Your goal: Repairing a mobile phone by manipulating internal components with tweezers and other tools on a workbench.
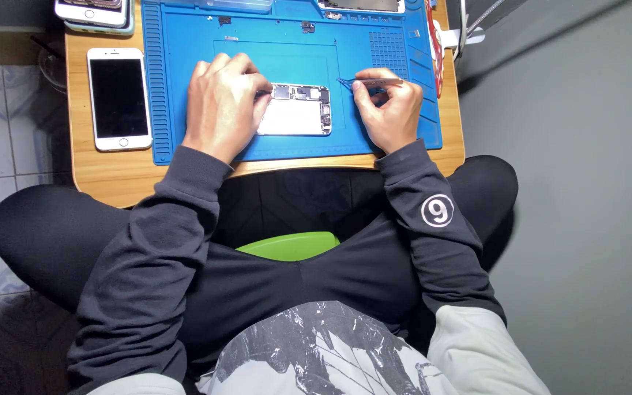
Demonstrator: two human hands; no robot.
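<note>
Opened phone (pixel 298 110), screen off and insides bare, flat on blue mat (pixel 184 88) on worktop (pixel 104 172), left hand (pixel 221 99) pressing its left end, grip closed on it, right hand (pixel 389 110) pinching tweezers (pixel 367 84) just beside its right end; parts not yet lifted.

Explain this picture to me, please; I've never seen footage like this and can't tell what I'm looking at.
There is no machine here: a camera worn on a seated person's head looks down at their own two bare hands. A small wooden table carries a blue work mat. On the mat lies an opened phone, its inner parts showing. The left hand rests on the phone's left end. The right hand pinches thin tweezers that point toward the phone. A white phone with a dark screen lies left of the mat.
</note>
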